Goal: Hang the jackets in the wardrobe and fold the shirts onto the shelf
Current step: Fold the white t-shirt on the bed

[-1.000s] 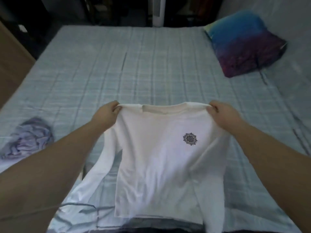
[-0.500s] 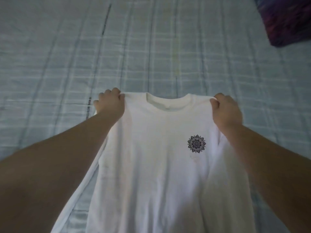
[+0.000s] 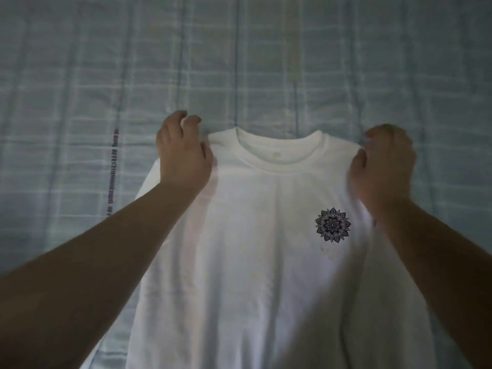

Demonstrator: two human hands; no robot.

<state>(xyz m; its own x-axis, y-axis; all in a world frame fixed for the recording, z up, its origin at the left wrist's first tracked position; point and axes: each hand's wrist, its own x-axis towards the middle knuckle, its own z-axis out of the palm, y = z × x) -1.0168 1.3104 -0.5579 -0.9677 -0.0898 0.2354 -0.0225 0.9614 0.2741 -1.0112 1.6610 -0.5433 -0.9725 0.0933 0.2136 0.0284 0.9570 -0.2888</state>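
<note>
A white long-sleeved shirt with a small dark mandala print lies face up on the bed, collar away from me. My left hand rests on its left shoulder. That hand's fingers are loosely curled past the fabric's edge, and its thumb lies along the shoulder seam. My right hand, slightly blurred, pinches the right shoulder edge between thumb and fingers. Both sleeves are hidden under my forearms.
The bed is covered by a pale blue checked sheet that fills the view around and beyond the shirt. A dark printed stripe runs along the sheet left of the shirt.
The shirt has come down from hanging in the air to lying flat on the sheet. My view has tilted lower and closer. My left fingers have loosened from the shoulder.
</note>
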